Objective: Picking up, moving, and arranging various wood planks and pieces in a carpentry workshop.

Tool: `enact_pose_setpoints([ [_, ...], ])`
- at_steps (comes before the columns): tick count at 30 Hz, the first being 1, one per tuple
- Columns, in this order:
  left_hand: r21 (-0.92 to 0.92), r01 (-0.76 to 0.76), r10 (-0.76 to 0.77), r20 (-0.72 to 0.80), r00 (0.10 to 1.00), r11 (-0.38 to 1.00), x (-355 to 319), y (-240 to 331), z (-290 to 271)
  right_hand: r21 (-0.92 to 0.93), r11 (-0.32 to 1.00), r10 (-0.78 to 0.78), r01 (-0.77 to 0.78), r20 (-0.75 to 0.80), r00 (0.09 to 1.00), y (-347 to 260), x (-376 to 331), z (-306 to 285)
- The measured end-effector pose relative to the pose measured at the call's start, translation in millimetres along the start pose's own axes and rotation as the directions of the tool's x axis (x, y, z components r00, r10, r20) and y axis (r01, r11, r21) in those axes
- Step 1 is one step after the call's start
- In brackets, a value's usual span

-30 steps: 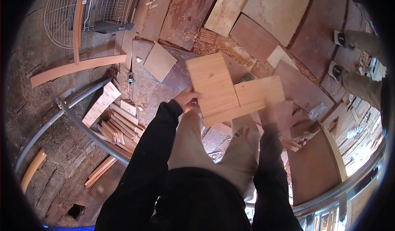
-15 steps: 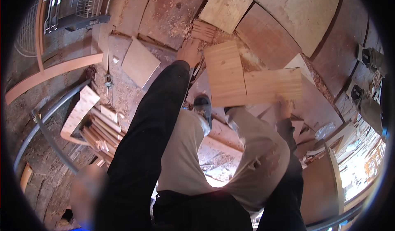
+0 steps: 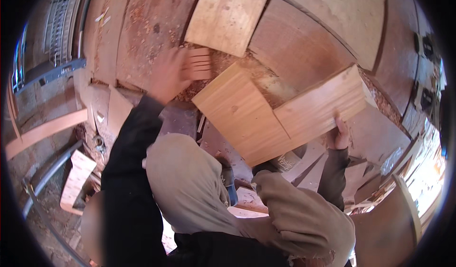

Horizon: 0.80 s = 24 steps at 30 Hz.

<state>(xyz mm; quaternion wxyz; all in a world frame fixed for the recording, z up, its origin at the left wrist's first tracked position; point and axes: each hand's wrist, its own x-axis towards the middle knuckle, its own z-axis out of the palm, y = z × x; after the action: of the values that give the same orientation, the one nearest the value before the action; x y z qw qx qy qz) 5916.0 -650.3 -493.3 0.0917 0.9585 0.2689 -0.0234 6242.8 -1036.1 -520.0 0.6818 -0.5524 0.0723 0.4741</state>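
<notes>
An L-shaped pale wooden board (image 3: 247, 115) is tilted in front of my knees, with a thin dark cut line running in from its inner corner. Its right arm is held at the near edge by my right hand (image 3: 340, 135), thumb on top and the other fingers partly hidden. My left hand (image 3: 168, 74), smeared by motion, reaches forward to a small slotted wooden block (image 3: 197, 63) on the floor. The fingers seem to meet the block's left end, but their grip is not clear.
Flat wooden panels (image 3: 299, 43) cover the floor ahead, with sawdust between them. A metal rack (image 3: 61, 24) stands at far left, near a curved wooden strip (image 3: 47, 131) and grey pipe (image 3: 52, 172). Another person's shoes (image 3: 425, 96) show at right. A curved panel (image 3: 387, 224) stands near right.
My left arm has swung forward, bringing the hand into view at the slotted block. The L-shaped board has turned and tilted in my right hand. My view has shifted.
</notes>
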Motion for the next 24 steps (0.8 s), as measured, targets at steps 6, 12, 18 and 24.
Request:
enact_pose_setpoints([
  [6, -0.146, 0.602, -0.616, -0.079, 0.784, 0.785, -112.7, 11.3, -70.2, -0.257, 0.963, 0.071, -0.079, -0.041, 0.997, -10.8, 10.4, 86.4],
  [12, -0.348, 0.260, -0.264, 0.039, 0.964, 0.901, -106.2, 65.2, -0.8, -0.490, 0.783, -0.431, 0.382, 0.015, 0.902, -20.1, 48.4, 103.0],
  [18, -0.182, -0.166, 0.214, 0.284, 0.935, 0.969, -41.8, 84.2, 11.1, -0.771, 0.578, -0.476, 0.269, -0.050, 0.878, -3.8, 78.1, 29.9],
  [24, -0.084, -0.377, 0.367, 0.495, 0.788, 0.922, -33.1, 73.0, 0.9, -0.147, 0.989, -0.041, 0.001, -0.270, 0.962, -26.1, 67.9, 42.1],
])
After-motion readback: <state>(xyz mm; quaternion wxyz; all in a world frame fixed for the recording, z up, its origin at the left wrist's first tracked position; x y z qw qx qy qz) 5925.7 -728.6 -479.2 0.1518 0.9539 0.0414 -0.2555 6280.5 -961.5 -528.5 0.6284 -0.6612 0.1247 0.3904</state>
